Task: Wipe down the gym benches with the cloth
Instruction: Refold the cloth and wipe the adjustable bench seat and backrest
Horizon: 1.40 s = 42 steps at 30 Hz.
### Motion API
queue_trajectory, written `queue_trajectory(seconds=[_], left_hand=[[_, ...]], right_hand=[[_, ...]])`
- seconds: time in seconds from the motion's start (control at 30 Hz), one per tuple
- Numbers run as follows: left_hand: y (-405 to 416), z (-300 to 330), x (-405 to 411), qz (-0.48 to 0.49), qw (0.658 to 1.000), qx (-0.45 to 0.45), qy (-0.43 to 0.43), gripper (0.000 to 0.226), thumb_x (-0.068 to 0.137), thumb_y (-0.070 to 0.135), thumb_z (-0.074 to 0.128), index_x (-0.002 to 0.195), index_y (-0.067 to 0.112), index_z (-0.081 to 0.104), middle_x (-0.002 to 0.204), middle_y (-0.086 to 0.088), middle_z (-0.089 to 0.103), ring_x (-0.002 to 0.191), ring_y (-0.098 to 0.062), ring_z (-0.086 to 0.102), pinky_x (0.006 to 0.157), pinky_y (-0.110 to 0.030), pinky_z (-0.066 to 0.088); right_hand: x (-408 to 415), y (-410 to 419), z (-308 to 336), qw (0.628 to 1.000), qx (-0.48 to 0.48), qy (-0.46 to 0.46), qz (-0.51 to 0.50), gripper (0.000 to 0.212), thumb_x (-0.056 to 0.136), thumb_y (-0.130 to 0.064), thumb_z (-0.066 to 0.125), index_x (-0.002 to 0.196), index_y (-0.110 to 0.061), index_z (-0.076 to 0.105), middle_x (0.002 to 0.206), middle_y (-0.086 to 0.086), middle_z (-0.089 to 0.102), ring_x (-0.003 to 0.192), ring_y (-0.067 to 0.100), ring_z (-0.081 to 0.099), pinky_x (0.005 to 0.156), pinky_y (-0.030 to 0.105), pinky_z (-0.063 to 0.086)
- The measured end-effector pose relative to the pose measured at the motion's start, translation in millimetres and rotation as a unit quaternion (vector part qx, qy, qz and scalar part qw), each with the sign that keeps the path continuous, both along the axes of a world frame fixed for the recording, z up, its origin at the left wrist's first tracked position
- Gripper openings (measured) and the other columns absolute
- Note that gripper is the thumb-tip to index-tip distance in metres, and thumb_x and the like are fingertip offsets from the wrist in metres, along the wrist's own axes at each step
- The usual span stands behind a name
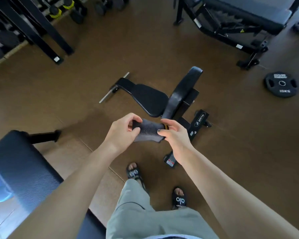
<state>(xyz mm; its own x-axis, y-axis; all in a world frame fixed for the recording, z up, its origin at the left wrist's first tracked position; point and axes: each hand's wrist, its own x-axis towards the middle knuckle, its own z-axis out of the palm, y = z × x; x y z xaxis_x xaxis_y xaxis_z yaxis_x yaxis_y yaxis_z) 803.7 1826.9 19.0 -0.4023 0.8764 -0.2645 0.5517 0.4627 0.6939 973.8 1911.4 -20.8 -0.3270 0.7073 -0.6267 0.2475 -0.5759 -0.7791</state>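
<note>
I see both hands out in front of me, each clamped on the dark grey cloth (148,130): the left hand (123,131) pinches its left end, the right hand (175,135) grips the right end, the cloth stretched between them. Below, on the brown floor (231,135), stands a small black bench (162,97). Another bench (19,169) lies at my lower left, and a weight plate (281,84) lies at right.

Nubby dark grey cloth (148,130); smooth black padded bench (150,99) with bare metal pegs; matt brown floor (76,94).
</note>
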Motion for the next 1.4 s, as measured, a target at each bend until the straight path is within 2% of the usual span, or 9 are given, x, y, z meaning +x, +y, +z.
queue_trajectory(seconds=[0.13,0.37,0.5,0.77,0.87,0.97,1.13,1.3,1.4], left_hand=[[42.9,-27.4,-61.2,0.003,1.000,-0.006,0.003,0.026,0.090,0.005,0.067,0.104,0.026,0.065,0.099,0.005,0.069,0.089,-0.012,0.066,0.081,-0.022,0.054],[134.2,-109.5,-186.7,-0.117,0.992,-0.035,-0.003,0.036,0.086,0.014,0.078,0.115,0.026,0.060,0.113,0.005,0.068,0.104,-0.012,0.064,0.087,-0.016,0.051],[173.8,-152.3,-236.1,-0.180,0.982,-0.038,0.046,0.040,0.090,0.017,0.074,0.127,0.023,0.063,0.120,0.003,0.069,0.106,-0.014,0.064,0.092,-0.026,0.056],[248.3,-253.5,-292.6,-0.244,0.966,-0.062,0.056,0.013,0.093,0.022,0.071,0.095,0.026,0.058,0.101,0.010,0.053,0.086,-0.010,0.057,0.068,-0.008,0.041],[286.6,-307.1,-302.7,-0.234,0.969,-0.074,-0.003,0.012,0.098,0.019,0.066,0.102,0.023,0.055,0.092,0.009,0.061,0.083,-0.008,0.061,0.061,-0.009,0.042],[326.2,-375.1,-306.5,-0.228,0.972,-0.051,0.029,0.029,0.101,0.025,0.063,0.127,0.024,0.049,0.108,0.006,0.064,0.097,-0.010,0.064,0.074,-0.013,0.050],[353.0,-499.2,-287.1,-0.313,0.918,0.015,0.245,0.066,0.102,0.030,0.059,0.158,0.017,0.029,0.150,-0.012,0.047,0.142,-0.029,0.041,0.119,-0.045,0.037],[353.2,-592.9,-257.8,-0.433,0.831,0.058,0.345,0.060,0.106,0.049,0.025,0.158,0.018,0.027,0.159,-0.012,0.031,0.148,-0.032,0.027,0.125,-0.048,0.023],[359.5,-610.8,-252.6,-0.409,0.834,0.078,0.361,0.057,0.105,0.050,0.022,0.153,0.019,0.024,0.155,-0.013,0.026,0.144,-0.034,0.025,0.124,-0.049,0.022]], right_hand=[[-57.0,33.8,-20.1,0.998,0.048,-0.031,0.038,0.057,0.080,0.007,0.071,0.129,-0.022,0.067,0.124,0.002,0.064,0.112,0.014,0.061,0.079,0.013,0.050],[-176.6,75.1,-88.1,0.941,0.219,-0.250,0.060,0.033,0.093,-0.010,0.071,0.125,-0.017,0.068,0.114,-0.002,0.068,0.094,0.006,0.056,0.072,-0.001,0.040],[-227.2,99.7,-122.0,0.929,0.218,-0.297,0.019,0.021,0.094,-0.010,0.071,0.113,-0.016,0.066,0.110,0.001,0.058,0.092,0.008,0.050,0.067,-0.002,0.036],[-269.2,169.4,-219.3,0.970,0.107,-0.218,-0.018,0.015,0.088,-0.014,0.074,0.095,-0.019,0.061,0.095,-0.005,0.061,0.088,0.008,0.058,0.064,0.011,0.038],[-271.7,206.9,-277.4,0.980,0.110,-0.155,-0.060,0.020,0.090,-0.012,0.072,0.105,-0.021,0.061,0.097,-0.006,0.063,0.091,0.007,0.061,0.072,0.016,0.046],[-277.9,241.1,-350.6,0.970,0.141,-0.185,-0.074,0.040,0.096,-0.020,0.069,0.132,-0.024,0.053,0.128,-0.004,0.060,0.119,0.013,0.058,0.092,0.027,0.054],[-279.9,270.8,-474.3,0.875,0.287,-0.384,0.064,0.067,0.104,-0.031,0.056,0.161,-0.017,0.024,0.164,0.011,0.027,0.153,0.027,0.025,0.122,0.043,0.032],[-254.8,281.1,-553.1,0.817,0.346,-0.462,-0.002,0.058,0.106,-0.030,0.048,0.159,-0.013,0.030,0.163,0.018,0.032,0.153,0.032,0.025,0.125,0.049,0.023],[-245.1,280.5,-575.2,0.808,0.308,-0.500,-0.039,0.061,0.107,-0.040,0.039,0.162,-0.020,0.021,0.168,0.017,0.017,0.156,0.032,0.012,0.127,0.048,0.013]])
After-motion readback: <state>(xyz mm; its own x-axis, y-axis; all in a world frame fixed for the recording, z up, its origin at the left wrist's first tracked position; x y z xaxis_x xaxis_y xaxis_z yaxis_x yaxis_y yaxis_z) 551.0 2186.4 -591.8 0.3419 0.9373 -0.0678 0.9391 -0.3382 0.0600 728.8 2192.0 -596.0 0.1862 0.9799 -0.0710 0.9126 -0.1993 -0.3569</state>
